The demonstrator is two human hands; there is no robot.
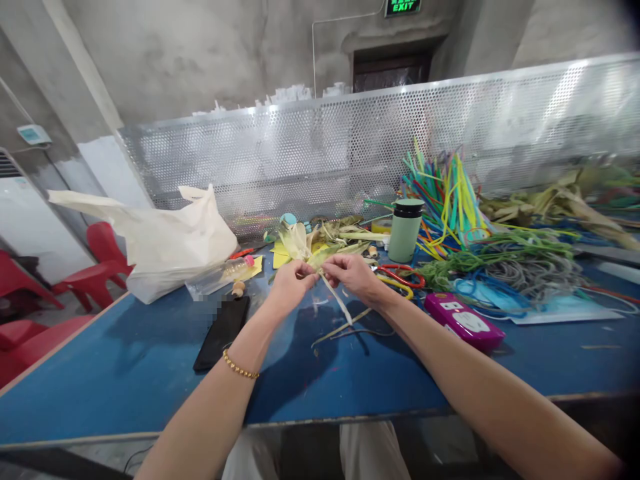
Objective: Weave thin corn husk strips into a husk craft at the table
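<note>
Both my hands meet above the blue table (125, 373). My left hand (290, 283) is closed in a pinch on a bundle of pale dried leaf strips (313, 257). My right hand (353, 275) pinches the same bundle from the right. A thin pale strip (337, 300) hangs down from between the fingers toward the table. A gold bead bracelet sits on my left wrist. More loose strips (345, 327) lie on the table under the hands.
A black phone (223, 331) lies left of my hands, a purple power strip (465, 321) to the right. Behind stand a green flask (404, 230), red scissors (400, 275), coloured sticks (445, 193), tangled cords (505, 267), a white bag (170, 240) and a perforated metal screen (350, 147).
</note>
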